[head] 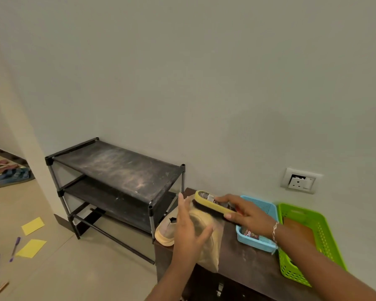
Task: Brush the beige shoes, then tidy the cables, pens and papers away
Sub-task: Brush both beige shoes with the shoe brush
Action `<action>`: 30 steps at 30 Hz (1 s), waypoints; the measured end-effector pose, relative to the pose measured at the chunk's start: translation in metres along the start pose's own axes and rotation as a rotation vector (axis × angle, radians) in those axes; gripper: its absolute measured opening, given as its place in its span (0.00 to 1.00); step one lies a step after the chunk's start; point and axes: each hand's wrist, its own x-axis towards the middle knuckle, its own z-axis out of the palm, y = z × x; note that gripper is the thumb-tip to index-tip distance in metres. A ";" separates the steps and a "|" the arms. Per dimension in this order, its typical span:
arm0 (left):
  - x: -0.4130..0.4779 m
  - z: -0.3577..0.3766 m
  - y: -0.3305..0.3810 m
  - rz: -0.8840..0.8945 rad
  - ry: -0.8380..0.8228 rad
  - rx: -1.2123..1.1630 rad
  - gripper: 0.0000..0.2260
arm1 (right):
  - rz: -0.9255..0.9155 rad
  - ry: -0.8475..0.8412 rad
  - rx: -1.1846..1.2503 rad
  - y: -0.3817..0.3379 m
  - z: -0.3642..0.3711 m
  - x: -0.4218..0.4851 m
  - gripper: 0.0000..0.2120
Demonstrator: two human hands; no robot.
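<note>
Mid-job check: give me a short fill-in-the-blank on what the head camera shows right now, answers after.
1. The right hand grips the yellow brush against the ____ shoe.
2. The larger basket, right of the blue basket, is ____.
3. The yellow papers and the pens lie on the ____, left of the black rack.

Missing words: beige; green; floor.

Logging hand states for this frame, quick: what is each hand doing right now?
Left hand: open, straight fingers against the beige shoe.
Right hand: closed around the yellow brush.
</note>
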 end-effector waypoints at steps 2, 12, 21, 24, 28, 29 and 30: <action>0.001 0.002 0.002 0.012 -0.019 0.028 0.46 | 0.073 0.069 -0.065 0.011 -0.010 0.011 0.14; 0.002 0.005 0.000 0.023 -0.019 0.044 0.45 | 0.022 -0.064 0.094 0.017 -0.019 0.015 0.14; 0.009 -0.001 -0.004 -0.010 -0.014 0.084 0.41 | -0.007 -0.164 0.299 -0.004 -0.004 0.005 0.18; 0.014 -0.005 -0.004 0.004 -0.021 0.177 0.36 | 0.003 -0.055 0.384 0.007 0.005 0.002 0.19; 0.022 -0.014 -0.011 -0.035 -0.005 0.111 0.32 | 0.059 0.062 0.478 0.031 0.054 -0.020 0.25; 0.023 -0.016 -0.013 -0.042 -0.002 0.105 0.31 | 0.073 0.102 0.523 0.036 0.065 -0.024 0.27; 0.024 -0.017 -0.016 -0.040 0.006 0.103 0.30 | 0.077 0.144 0.566 0.037 0.074 -0.026 0.28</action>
